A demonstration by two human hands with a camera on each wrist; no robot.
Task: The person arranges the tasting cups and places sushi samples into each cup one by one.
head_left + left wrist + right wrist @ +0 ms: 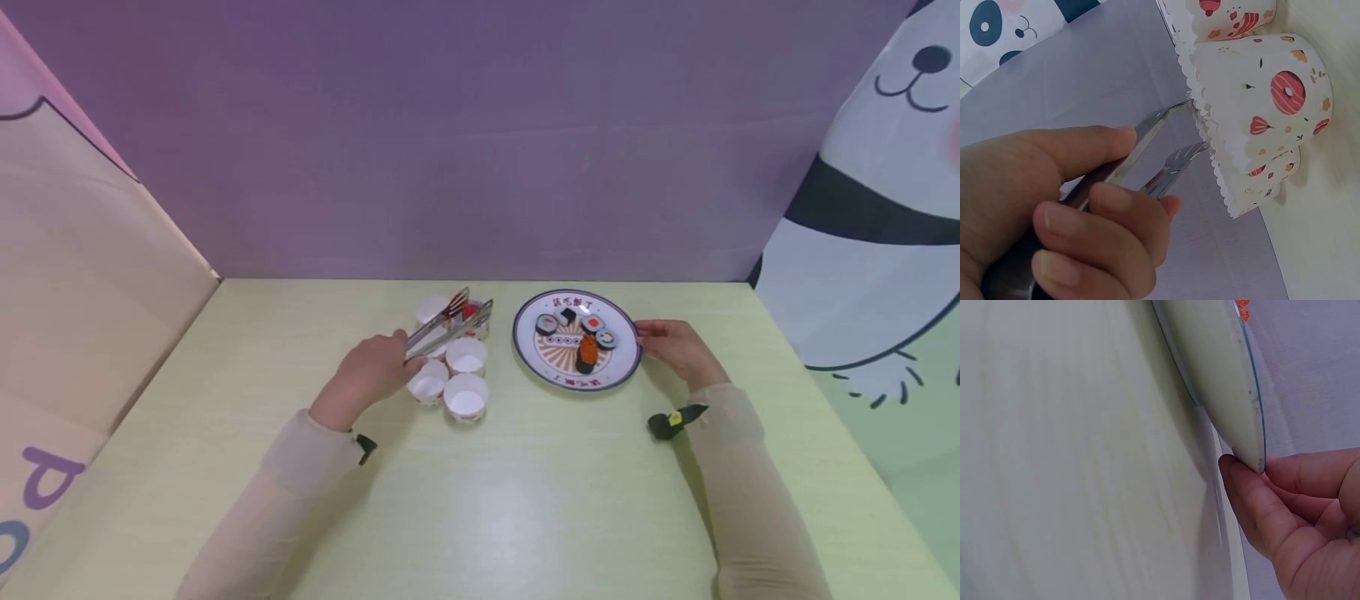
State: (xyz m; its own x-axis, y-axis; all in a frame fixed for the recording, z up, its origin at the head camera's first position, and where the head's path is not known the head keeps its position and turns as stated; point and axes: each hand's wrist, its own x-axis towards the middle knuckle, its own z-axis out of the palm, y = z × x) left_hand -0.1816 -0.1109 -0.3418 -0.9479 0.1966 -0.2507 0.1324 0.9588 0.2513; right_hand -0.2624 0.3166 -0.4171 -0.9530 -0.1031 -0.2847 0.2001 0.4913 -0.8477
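My left hand (371,367) grips a pair of metal tongs (1150,128), whose tips reach over the paper baking cups (466,396) in the middle of the table. A small red item (469,311) lies in the back right cup, partly hidden behind the tongs. With thumb and fingers, my right hand (678,348) pinches the right rim of a round white plate (615,367) with a dark blue edge. On the plate lie several small sushi pieces: rolls (547,324), a black-and-white piece (567,316) and one topped with orange roe (587,354).
The cups stand close together left of the plate, printed with red doughnuts and other sweets. A purple cloth backdrop (480,167) rises behind the pale wooden table (495,517). Printed panels stand at both sides.
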